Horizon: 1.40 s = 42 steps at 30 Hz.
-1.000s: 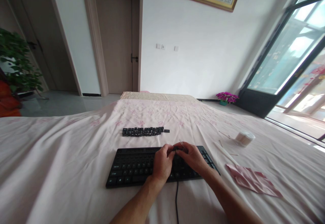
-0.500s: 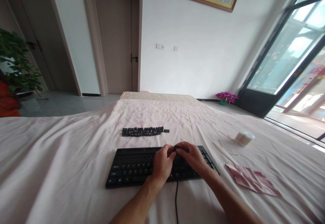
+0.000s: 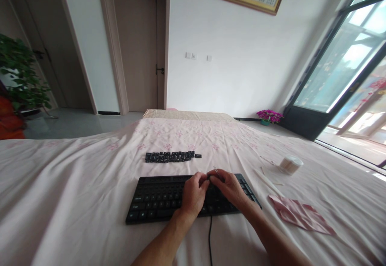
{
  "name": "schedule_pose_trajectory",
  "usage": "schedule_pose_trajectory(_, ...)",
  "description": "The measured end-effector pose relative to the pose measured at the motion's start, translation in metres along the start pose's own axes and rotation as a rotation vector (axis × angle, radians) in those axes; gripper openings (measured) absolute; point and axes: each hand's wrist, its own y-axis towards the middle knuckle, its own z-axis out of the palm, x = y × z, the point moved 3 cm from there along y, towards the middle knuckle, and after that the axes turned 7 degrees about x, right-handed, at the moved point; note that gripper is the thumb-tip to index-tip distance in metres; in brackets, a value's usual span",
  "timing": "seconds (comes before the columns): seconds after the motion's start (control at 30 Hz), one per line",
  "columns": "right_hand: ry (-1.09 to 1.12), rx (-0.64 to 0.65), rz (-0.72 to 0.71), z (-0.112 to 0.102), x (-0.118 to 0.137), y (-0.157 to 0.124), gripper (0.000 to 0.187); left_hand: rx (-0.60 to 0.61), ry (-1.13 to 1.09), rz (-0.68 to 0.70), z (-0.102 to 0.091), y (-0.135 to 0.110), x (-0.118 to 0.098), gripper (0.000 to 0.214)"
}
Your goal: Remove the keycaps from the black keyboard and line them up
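Note:
A black keyboard point(image 3: 159, 214) lies on the pale pink cloth, its cable point(image 3: 210, 238) running toward me. Above its middle, my left hand point(image 3: 194, 191) and my right hand point(image 3: 226, 185) meet fingertip to fingertip. Between them they pinch a small black keycap point(image 3: 208, 177), mostly covered by the fingers. A thin, pale, two-pronged wire tool point(image 3: 215, 170) sticks up from my right hand; its lower part is hidden. Beyond the keyboard sit rows of loose black keycaps point(image 3: 170, 157). The keyboard's upper rows look stripped of caps, while its lower left keys still carry white lettering.
To the right stands a clear round tub of cotton swabs point(image 3: 291, 165), with a few loose swabs point(image 3: 278, 184) near it. A crumpled pink cloth point(image 3: 300, 213) lies at the keyboard's right. The bedspread-like cover point(image 3: 75, 185) is wrinkled.
Both hands stay in nearly the same place, with only slight finger movement around the keycap. The view has shifted very slightly.

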Motion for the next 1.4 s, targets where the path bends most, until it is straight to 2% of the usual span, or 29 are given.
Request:
schedule_pose_trajectory(0.27, -0.030, 0.020, -0.030, -0.0009, 0.0011, -0.0006, 0.025, 0.003, -0.002, 0.001, 0.0012, -0.0001, 0.0001, 0.011)
schedule_pose_trajectory(1.4, -0.133, 0.000, 0.021, 0.0002, -0.0080, 0.0007, 0.024, 0.010, -0.029, 0.003, 0.0021, -0.0006, 0.0022, 0.008)
